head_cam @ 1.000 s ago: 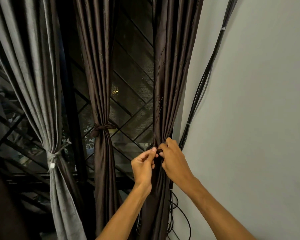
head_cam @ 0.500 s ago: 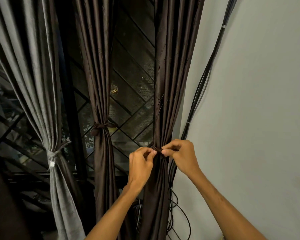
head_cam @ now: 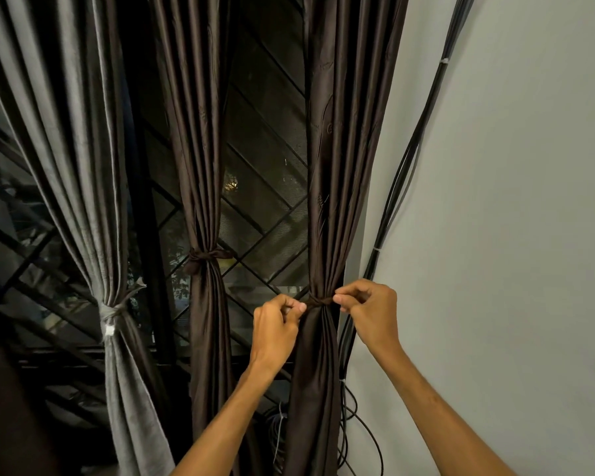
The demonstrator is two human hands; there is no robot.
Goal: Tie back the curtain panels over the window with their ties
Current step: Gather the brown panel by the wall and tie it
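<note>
The tie spans between the fingers of the left hand and of the right hand, each pinching an end, wrapped round the gathered panel. Just right of the right fingers, cables run down the wall. Left of the left fingers hangs the middle panel, its second tie higher than the fingers. Farther left hangs the outer panel. The window grille stands behind.

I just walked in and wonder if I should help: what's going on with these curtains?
A person is tying back the right-hand brown curtain panel. The left hand and right hand each pinch an end of the brown tie wrapped around its gathered fabric. The middle brown panel and the grey panel are already tied. Black cables run down the wall beside it.
</note>
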